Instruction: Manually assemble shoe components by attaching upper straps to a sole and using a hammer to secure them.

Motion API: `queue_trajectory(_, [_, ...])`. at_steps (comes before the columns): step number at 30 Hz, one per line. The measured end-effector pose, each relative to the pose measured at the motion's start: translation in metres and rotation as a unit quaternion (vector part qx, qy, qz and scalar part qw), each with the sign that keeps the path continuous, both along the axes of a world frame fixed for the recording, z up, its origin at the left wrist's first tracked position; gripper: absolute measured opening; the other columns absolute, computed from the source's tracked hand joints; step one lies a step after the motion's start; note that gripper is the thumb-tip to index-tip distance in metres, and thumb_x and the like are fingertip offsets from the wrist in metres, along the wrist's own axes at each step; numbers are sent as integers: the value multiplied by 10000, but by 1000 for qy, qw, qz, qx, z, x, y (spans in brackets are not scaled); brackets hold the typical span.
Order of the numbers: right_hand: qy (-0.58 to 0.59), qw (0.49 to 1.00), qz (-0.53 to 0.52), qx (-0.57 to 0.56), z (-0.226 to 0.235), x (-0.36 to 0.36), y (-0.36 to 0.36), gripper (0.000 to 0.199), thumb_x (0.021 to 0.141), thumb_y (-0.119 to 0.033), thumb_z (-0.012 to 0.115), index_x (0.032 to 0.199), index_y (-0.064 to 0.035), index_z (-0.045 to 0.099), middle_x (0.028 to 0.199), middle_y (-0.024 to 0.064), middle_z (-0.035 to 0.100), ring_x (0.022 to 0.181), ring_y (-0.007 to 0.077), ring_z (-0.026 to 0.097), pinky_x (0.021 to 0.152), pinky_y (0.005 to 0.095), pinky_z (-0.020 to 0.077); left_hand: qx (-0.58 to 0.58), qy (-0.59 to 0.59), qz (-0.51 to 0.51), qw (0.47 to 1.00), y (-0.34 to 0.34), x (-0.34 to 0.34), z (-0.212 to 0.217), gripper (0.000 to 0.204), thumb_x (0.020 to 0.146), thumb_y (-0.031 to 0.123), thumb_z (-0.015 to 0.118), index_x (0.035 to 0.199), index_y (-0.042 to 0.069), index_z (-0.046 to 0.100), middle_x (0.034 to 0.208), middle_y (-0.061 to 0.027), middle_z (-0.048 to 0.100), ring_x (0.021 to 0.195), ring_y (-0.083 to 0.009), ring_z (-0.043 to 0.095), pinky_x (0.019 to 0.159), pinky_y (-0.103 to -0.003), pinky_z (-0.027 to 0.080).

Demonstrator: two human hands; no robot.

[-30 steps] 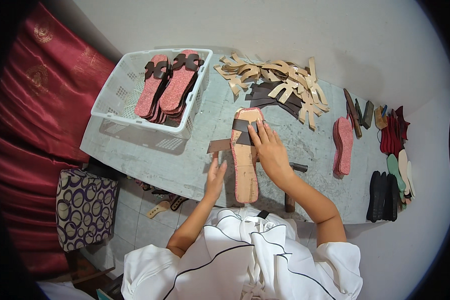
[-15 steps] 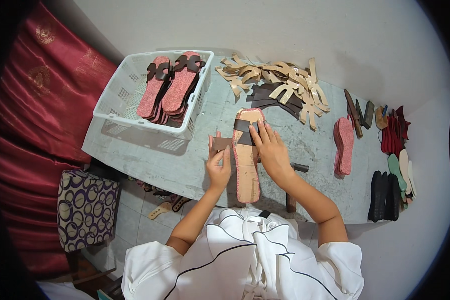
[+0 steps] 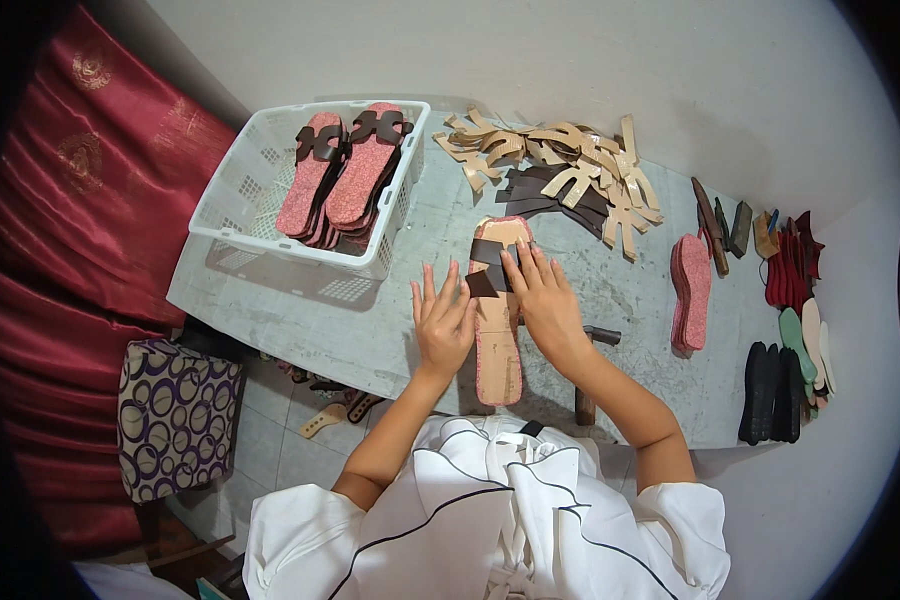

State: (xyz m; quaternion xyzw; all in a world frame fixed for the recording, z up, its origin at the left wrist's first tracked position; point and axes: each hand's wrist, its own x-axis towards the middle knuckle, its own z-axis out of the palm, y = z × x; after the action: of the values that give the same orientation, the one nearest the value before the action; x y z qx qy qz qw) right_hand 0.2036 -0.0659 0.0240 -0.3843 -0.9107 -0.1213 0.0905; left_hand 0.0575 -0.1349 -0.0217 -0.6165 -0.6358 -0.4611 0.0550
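A tan insole [image 3: 500, 345] with pink edging lies lengthwise before me on the table. Dark brown strap ends [image 3: 488, 252] are folded across its upper part, and the lower end lies at a slant. My right hand [image 3: 553, 315] rests on the insole's right side, its extended fingers over the straps. To the left, my left hand [image 3: 444, 330] is open with fingers spread; its fingertips are close to the slanting strap end, and I cannot tell whether they touch it. Beneath my right forearm lies a hammer [image 3: 586, 402], partly hidden.
A white plastic basket [image 3: 228, 240] holds pink sandals with brown straps [image 3: 375, 126]. Beige straps [image 3: 570, 150] and dark straps [image 3: 550, 195] are heaped at the back. Rightward are stacked pink insoles [image 3: 690, 292], a knife-like tool [image 3: 710, 225], black soles [image 3: 770, 395] and red pieces [image 3: 788, 265].
My left hand has let go of the brown strap end, which now lies across the insole. Its fingers have spread apart. My right hand stays on the straps.
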Motion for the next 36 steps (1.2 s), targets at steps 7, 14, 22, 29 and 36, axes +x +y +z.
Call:
queue_trajectory(7, [-23,999,14,34,1,1,2,595,782,-143,500,1344,-72,317,1385,151,307,1313,305,223,1052,444,197,-53,24,-7,998,-3,8,7,275,814,93,545,1051,-41,586,1308,-141,428,1263,-383,297,1025,-523,184])
queue_trajectory(14, [22,1000,3,1,0,1,0,585,766,-67,504,1330,-125,359,1385,94,322,1315,331,194,1046,527,134,-116,94,-32,988,-5,17,21,423,821,48,475,1199,-130,413,1353,-206,331,1264,-399,276,1017,-503,225])
queue_trajectory(22, [99,992,1,-73,6,8,5,544,793,-108,545,1307,-213,404,1415,42,272,1309,434,90,945,699,77,-124,189,3,974,-3,27,23,401,816,53,450,1131,-194,428,1343,-269,303,1256,-374,300,1030,-446,247])
queue_trajectory(29, [120,988,9,-94,0,11,8,470,846,-141,514,1300,-205,410,1407,14,296,1303,409,150,953,683,102,-139,213,1,967,0,32,23,424,798,32,460,1149,-199,401,1358,-267,272,1267,-377,277,1025,-457,252])
queue_trajectory(36, [184,972,49,-137,-4,13,12,442,863,-124,489,1296,-163,409,1374,64,349,1268,364,282,998,558,227,-244,337,-5,909,7,36,48,336,765,80,479,1002,-137,575,1372,-256,262,1289,-347,250,1051,-435,203])
